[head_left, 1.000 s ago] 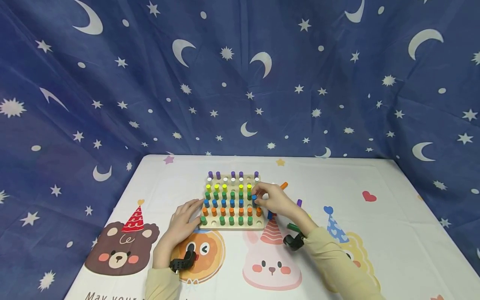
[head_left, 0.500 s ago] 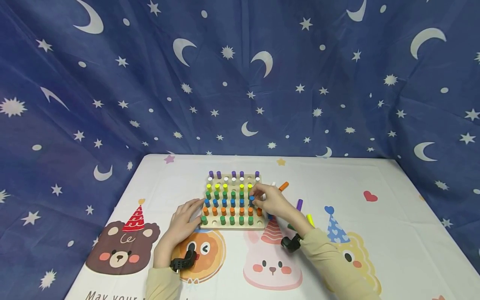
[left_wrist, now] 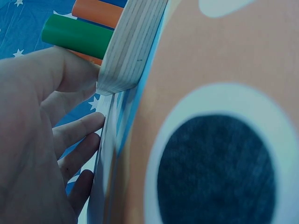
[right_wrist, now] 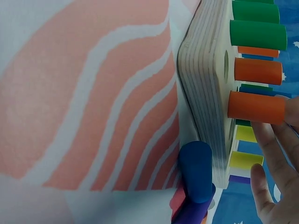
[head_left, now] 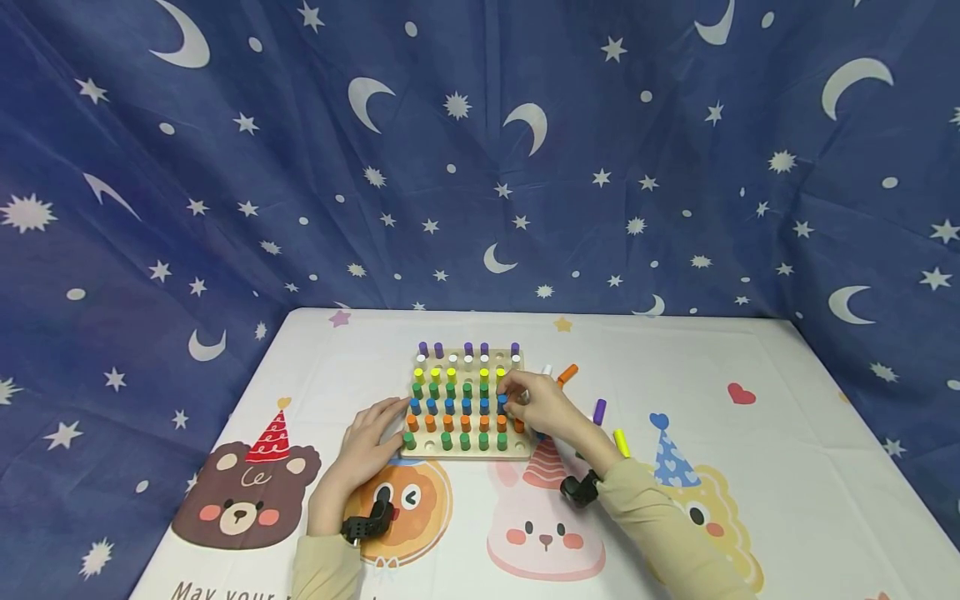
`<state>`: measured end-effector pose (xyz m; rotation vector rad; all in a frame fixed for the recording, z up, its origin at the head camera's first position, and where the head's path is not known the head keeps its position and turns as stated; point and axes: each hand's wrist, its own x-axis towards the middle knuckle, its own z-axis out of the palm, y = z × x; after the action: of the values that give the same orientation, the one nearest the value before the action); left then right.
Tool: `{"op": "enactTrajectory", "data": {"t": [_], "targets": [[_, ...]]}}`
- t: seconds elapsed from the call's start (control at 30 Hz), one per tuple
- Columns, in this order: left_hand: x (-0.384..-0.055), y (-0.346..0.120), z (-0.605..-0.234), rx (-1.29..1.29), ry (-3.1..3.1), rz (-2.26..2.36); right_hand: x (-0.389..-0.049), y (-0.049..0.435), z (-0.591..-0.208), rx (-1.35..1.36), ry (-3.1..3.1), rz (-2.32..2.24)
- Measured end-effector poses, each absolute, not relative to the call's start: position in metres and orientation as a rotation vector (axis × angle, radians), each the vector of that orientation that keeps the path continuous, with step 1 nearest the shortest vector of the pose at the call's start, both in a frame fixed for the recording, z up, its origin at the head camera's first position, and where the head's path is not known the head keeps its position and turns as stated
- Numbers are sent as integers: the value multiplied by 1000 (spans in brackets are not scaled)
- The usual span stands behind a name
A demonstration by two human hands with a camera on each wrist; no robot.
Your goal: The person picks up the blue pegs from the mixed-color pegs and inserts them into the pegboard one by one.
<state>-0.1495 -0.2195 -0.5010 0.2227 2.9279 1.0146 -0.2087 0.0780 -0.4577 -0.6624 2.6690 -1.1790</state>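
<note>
A wooden pegboard [head_left: 491,455] carries rows of upright pegs: purple, white, yellow, green, blue, orange and green from back to front. My right hand [head_left: 542,403] pinches a blue peg [head_left: 502,403] upright over the right part of the blue row, level with the pegs beside it. Its lower end is hidden. In the right wrist view, my fingertips are partly behind an orange peg [right_wrist: 256,107]. My left hand [head_left: 367,442] lies at the board's left side with loosely extended fingers. In the left wrist view its thumb touches the board's corner beside a green peg [left_wrist: 74,36].
Loose pegs lie right of the board: orange [head_left: 568,374], white [head_left: 547,369], purple [head_left: 600,411] and yellow [head_left: 621,442]. A blue loose peg [right_wrist: 196,171] lies against the board's side, near a purple one [right_wrist: 194,210]. A starry blue cloth [head_left: 480,167] stands behind the table.
My right hand has shifted slightly left and lowered the blue peg into line with the blue row. My left hand has stayed at the board's left edge.
</note>
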Motion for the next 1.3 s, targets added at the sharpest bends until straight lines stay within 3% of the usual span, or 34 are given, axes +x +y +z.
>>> {"op": "enactTrajectory", "data": {"t": [1.3], "targets": [[-149,-219,-499,233,2935,1008,-206,89,-451,-685,2679,-1198]]}}
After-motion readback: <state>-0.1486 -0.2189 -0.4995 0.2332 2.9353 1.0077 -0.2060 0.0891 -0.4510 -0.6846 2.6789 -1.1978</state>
